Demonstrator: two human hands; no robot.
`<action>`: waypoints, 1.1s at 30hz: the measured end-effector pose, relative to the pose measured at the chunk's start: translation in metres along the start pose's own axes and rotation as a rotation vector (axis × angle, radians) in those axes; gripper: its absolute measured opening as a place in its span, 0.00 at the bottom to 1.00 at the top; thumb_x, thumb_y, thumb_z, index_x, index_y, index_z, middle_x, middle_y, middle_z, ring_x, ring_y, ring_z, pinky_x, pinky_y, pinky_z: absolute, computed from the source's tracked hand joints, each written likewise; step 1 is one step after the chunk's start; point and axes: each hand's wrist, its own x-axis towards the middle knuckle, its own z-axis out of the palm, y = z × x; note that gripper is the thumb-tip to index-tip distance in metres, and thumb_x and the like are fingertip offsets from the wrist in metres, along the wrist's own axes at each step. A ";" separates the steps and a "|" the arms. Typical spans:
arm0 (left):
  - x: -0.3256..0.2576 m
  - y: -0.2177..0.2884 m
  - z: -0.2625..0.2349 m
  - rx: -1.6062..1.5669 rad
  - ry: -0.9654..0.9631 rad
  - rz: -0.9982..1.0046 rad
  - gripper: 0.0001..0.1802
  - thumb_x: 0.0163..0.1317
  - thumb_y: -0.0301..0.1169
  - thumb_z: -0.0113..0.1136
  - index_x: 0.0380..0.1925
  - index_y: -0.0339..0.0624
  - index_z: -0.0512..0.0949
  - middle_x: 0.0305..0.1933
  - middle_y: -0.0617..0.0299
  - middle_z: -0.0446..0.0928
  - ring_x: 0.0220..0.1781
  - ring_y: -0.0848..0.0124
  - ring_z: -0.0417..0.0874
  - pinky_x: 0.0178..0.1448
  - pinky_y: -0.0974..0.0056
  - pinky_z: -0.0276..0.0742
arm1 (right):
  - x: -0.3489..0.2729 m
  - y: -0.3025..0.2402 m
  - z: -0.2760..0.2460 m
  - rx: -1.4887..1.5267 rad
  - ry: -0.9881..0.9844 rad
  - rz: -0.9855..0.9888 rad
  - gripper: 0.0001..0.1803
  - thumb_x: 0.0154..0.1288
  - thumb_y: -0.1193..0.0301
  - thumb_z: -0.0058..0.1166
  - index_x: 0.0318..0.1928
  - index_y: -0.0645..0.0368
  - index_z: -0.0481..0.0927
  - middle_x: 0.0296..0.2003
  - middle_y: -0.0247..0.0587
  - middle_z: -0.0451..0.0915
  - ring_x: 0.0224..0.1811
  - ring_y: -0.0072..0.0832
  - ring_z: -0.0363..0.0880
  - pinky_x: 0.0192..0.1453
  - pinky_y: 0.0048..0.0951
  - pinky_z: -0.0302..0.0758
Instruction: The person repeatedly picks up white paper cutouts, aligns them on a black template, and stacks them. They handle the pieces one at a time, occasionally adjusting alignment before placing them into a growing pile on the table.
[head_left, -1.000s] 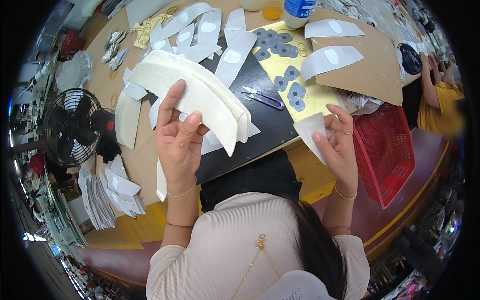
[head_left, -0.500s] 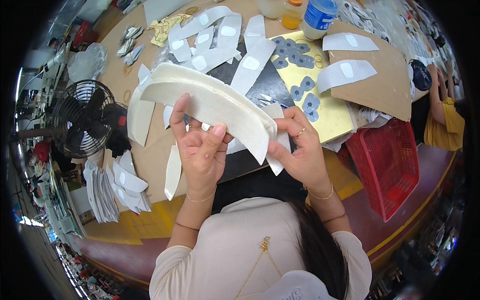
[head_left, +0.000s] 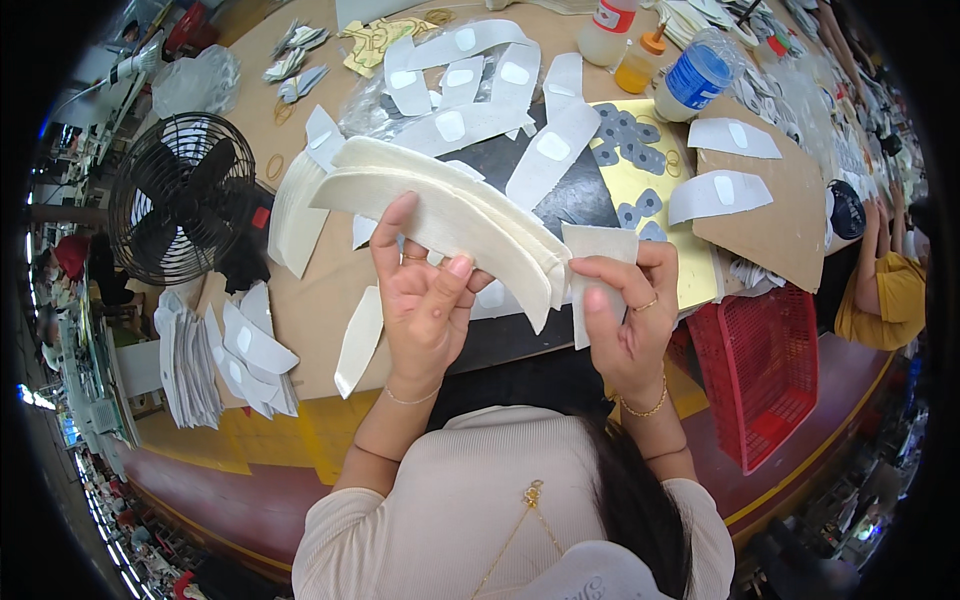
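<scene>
A small stack of curved cream fabric pieces (head_left: pixel 440 220) is held up over the table in my left hand (head_left: pixel 425 315). My left thumb presses on its near face, and the other fingers reach behind it. At the stack's right end, my right hand (head_left: pixel 635 325) pinches a separate pale fabric piece (head_left: pixel 600 243) between thumb and fingers. The piece hangs just beside the stack, its lower part partly hidden by my fingers. On the table to the left lie a loose cream strip (head_left: pixel 360 342) and more curved cream pieces (head_left: pixel 298 215).
Pale pieces with white patches (head_left: pixel 450 125) cover the far table. Grey patches (head_left: pixel 630 140) rest on a yellow sheet (head_left: pixel 690 265), with bottles (head_left: pixel 692 80) behind. A black fan (head_left: pixel 182 198) and stacked pieces (head_left: pixel 188 365) stand left, a red basket (head_left: pixel 755 375) right.
My right hand has moved slightly right, off the stack's end, drawing the pale piece out beside it. My left hand still holds the stack. The whole view has shifted a little.
</scene>
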 end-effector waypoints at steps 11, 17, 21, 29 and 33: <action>-0.010 0.002 -0.010 -0.049 -0.030 -0.059 0.35 0.66 0.17 0.51 0.69 0.49 0.50 0.68 0.51 0.57 0.67 0.57 0.69 0.64 0.48 0.78 | 0.012 -0.002 0.020 -0.012 -0.065 0.056 0.13 0.52 0.76 0.70 0.39 0.59 0.84 0.35 0.40 0.71 0.35 0.32 0.75 0.37 0.27 0.74; -0.005 0.000 -0.022 -0.005 0.003 -0.055 0.34 0.64 0.17 0.54 0.68 0.44 0.56 0.65 0.50 0.64 0.63 0.60 0.74 0.62 0.49 0.77 | 0.012 0.006 0.010 0.059 -0.109 0.054 0.09 0.58 0.79 0.63 0.41 0.60 0.83 0.36 0.39 0.70 0.32 0.30 0.72 0.36 0.27 0.71; -0.002 0.003 -0.027 0.195 0.158 0.128 0.36 0.64 0.15 0.54 0.71 0.42 0.55 0.58 0.54 0.73 0.52 0.64 0.82 0.50 0.60 0.85 | -0.007 0.029 -0.014 -0.014 -0.088 0.206 0.18 0.62 0.82 0.56 0.53 0.60 0.79 0.39 0.39 0.69 0.36 0.29 0.75 0.39 0.27 0.73; 0.006 -0.009 -0.023 0.245 0.080 -0.067 0.34 0.63 0.16 0.55 0.69 0.38 0.57 0.60 0.53 0.69 0.49 0.67 0.83 0.43 0.67 0.89 | -0.201 0.189 -0.107 0.185 0.856 0.816 0.17 0.65 0.84 0.52 0.54 0.63 0.72 0.47 0.39 0.76 0.43 0.25 0.80 0.49 0.23 0.77; 0.005 -0.018 0.000 0.258 0.074 -0.118 0.34 0.63 0.17 0.56 0.69 0.38 0.58 0.60 0.53 0.69 0.50 0.65 0.83 0.41 0.67 0.90 | -0.275 0.281 -0.096 0.197 1.192 1.004 0.08 0.63 0.86 0.49 0.39 0.61 0.77 0.38 0.39 0.78 0.41 0.27 0.80 0.50 0.24 0.78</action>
